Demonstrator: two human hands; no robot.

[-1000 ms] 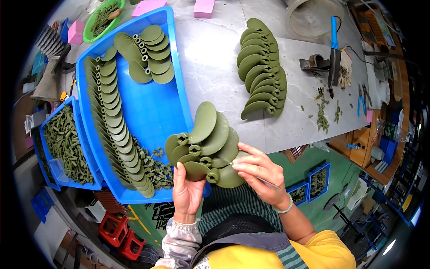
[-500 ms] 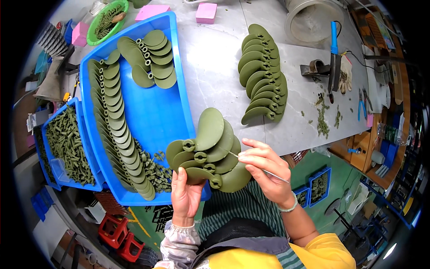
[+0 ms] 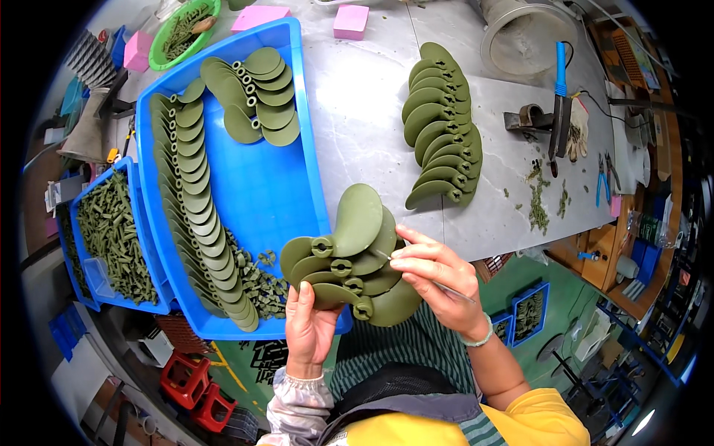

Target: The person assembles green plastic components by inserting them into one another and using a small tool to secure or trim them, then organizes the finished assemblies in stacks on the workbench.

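Note:
A small fanned stack of olive-green two-bladed propellers [image 3: 357, 219] is held over the near edge of the table. My left hand [image 3: 311, 331] grips it from the lower left, thumb on top of a blade, fingers partly hidden underneath. In my right hand [image 3: 442, 279] a thin metal pick [image 3: 460, 294] is pinched between thumb and fingers. Its tip lies at the blades, right of the notched hubs; whether it touches them I cannot tell. To the left, a blue tray [image 3: 316, 167] contains overlapping rows of similar propellers [image 3: 195, 182] and a heap of small green scraps [image 3: 256, 286].
Another overlapping row of propellers [image 3: 439, 123] lies on the grey table [image 3: 357, 126]. Farther right are a blue-handled tool [image 3: 561, 89], a glove [image 3: 577, 130], pliers [image 3: 601, 177] and green trimmings [image 3: 538, 208]. A blue bin [image 3: 160, 275] of green pieces stands left; red stools [image 3: 184, 379] are below.
The held propellers have shifted slightly right and down in the picture, with the pick's tip still at the blades. Both hands keep their grips.

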